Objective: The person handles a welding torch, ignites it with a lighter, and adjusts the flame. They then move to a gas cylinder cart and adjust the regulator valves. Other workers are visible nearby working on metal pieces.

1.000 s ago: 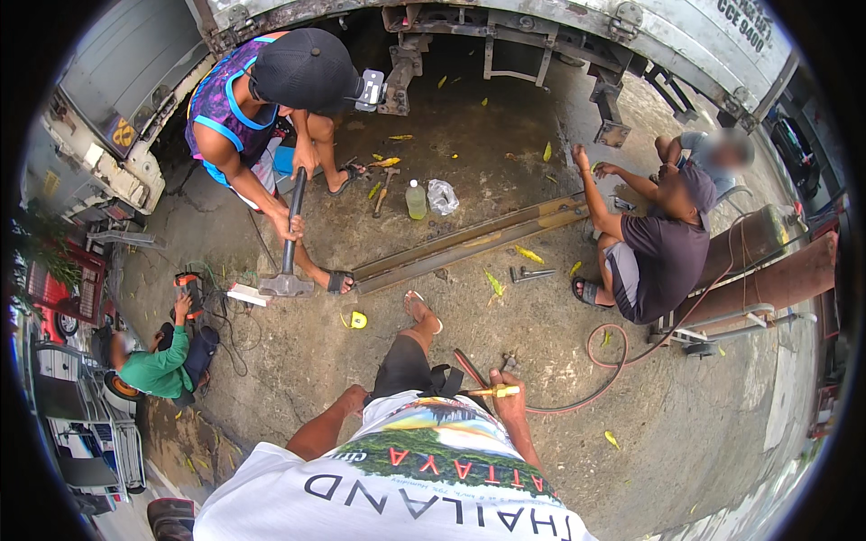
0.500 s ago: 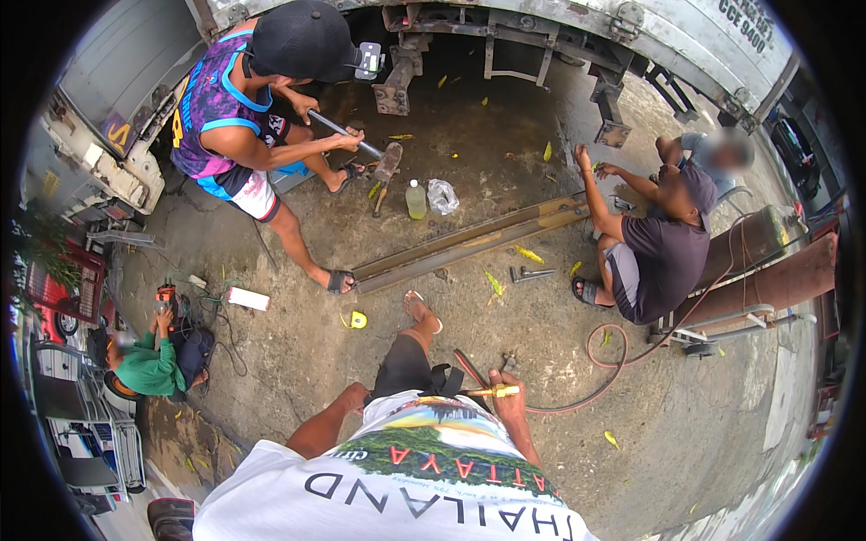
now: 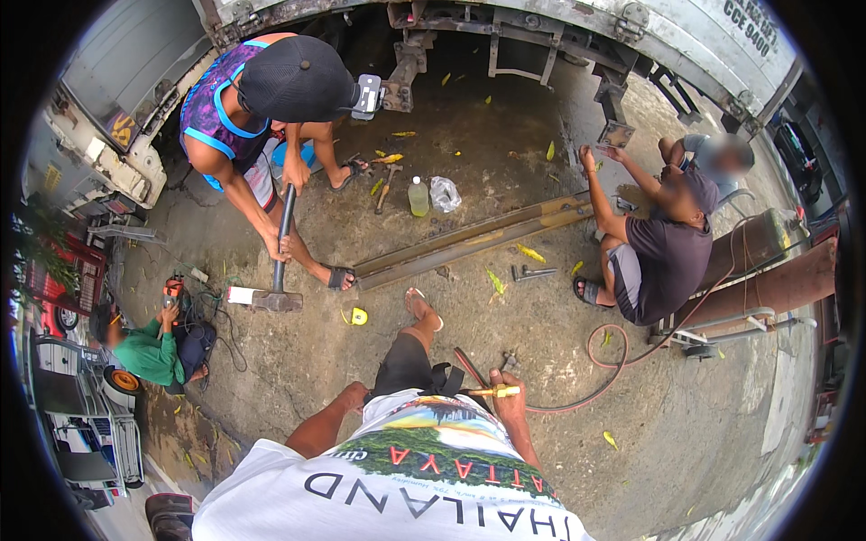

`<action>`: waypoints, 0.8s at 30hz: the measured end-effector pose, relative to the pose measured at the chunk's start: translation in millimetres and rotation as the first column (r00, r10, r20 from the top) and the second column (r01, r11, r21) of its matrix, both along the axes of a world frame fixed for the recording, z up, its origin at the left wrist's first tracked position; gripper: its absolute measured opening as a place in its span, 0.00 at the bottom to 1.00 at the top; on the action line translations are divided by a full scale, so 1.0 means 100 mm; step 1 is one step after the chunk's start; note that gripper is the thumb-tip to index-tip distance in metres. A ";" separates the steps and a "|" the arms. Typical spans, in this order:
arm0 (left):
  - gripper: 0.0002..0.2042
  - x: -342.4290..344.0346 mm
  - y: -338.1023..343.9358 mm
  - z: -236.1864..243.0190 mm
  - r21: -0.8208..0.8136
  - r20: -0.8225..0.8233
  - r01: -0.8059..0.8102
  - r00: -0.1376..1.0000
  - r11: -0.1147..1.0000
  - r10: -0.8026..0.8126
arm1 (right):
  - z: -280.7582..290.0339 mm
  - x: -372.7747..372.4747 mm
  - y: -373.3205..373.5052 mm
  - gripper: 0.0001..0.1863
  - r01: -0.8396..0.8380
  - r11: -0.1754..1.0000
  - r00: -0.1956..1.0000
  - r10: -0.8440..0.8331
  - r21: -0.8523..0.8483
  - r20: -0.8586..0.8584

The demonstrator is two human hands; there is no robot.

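My right hand [image 3: 511, 408] is closed around a brass gas torch [image 3: 496, 391], held level beside my right hip. A reddish and dark twin hose [image 3: 577, 403] curves over the ground near it. At my left hip, against my dark shorts [image 3: 401, 368], is my left hand [image 3: 354, 397]; its fingers are hidden. Ahead of my sandalled foot lies a long rusty steel beam [image 3: 469, 242], with a yellow tape measure [image 3: 359, 316] on the concrete to its left. A co-worker in a patterned sleeveless top [image 3: 221, 122] grips a sledgehammer [image 3: 278, 300] with both hands, its head low near the ground.
A truck body [image 3: 532, 22] crosses the far side. On the right squats a person in a dark shirt [image 3: 667, 257], before gas cylinders [image 3: 776, 279] on a cart. Someone in green [image 3: 149, 365] holds an orange power tool at left. A bottle [image 3: 419, 197] stands beyond the beam.
The co-worker's sledgehammer has swung down and toward me, from beyond the beam to its left end. That co-worker now bends further forward. My own hands have kept their places.
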State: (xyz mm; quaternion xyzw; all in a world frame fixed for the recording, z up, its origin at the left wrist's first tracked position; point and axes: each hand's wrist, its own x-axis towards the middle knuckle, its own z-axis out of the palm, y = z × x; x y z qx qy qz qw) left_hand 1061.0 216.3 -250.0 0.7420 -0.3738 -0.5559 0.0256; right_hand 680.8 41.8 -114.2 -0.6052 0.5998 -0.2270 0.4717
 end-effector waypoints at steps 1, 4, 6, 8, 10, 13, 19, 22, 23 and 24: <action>0.16 0.01 0.02 -0.03 0.002 0.005 0.001 1.000 1.000 -0.001 | 0.01 0.01 0.00 0.30 -0.004 1.000 1.000 0.004 -0.016 0.007; 0.14 -0.04 -0.03 0.02 0.025 0.005 -0.036 0.999 0.999 0.036 | -0.02 -0.02 0.02 0.30 0.000 0.999 1.000 0.000 -0.038 0.018; 0.13 -0.05 -0.04 0.02 0.033 0.002 -0.044 0.999 0.998 0.044 | -0.04 -0.03 0.03 0.31 0.004 0.999 1.000 -0.003 -0.042 0.023; 0.12 0.00 0.01 -0.11 -0.006 -0.008 0.005 1.000 1.000 -0.005 | -0.04 -0.02 0.03 0.31 0.002 0.999 1.000 -0.001 -0.041 0.031; 0.13 0.06 0.08 -0.24 -0.047 -0.013 0.054 0.998 0.997 -0.055 | -0.01 0.00 0.02 0.31 0.000 1.000 1.000 0.000 -0.008 0.007; 0.14 -0.03 -0.01 -0.11 -0.011 -0.005 0.011 1.000 1.000 -0.011 | 0.01 -0.02 0.00 0.30 0.004 1.000 1.000 -0.003 0.019 -0.021; 0.17 -0.07 -0.01 -0.05 0.029 -0.039 -0.154 0.987 0.988 0.155 | 0.00 -0.03 -0.01 0.30 0.006 1.000 1.000 -0.006 0.018 0.025; 0.18 -0.09 -0.02 0.02 0.022 -0.013 -0.104 0.994 0.994 0.104 | 0.06 -0.01 0.00 0.30 0.007 1.000 1.000 -0.007 0.013 0.013; 0.18 -0.07 -0.03 -0.02 -0.006 -0.001 -0.074 0.997 0.997 0.074 | 0.08 -0.01 -0.01 0.29 0.009 1.000 1.000 -0.009 0.017 0.002; 0.18 -0.04 -0.03 -0.04 -0.030 0.013 -0.044 0.999 0.999 0.045 | 0.06 -0.02 -0.01 0.29 0.006 1.000 1.000 -0.006 0.008 0.012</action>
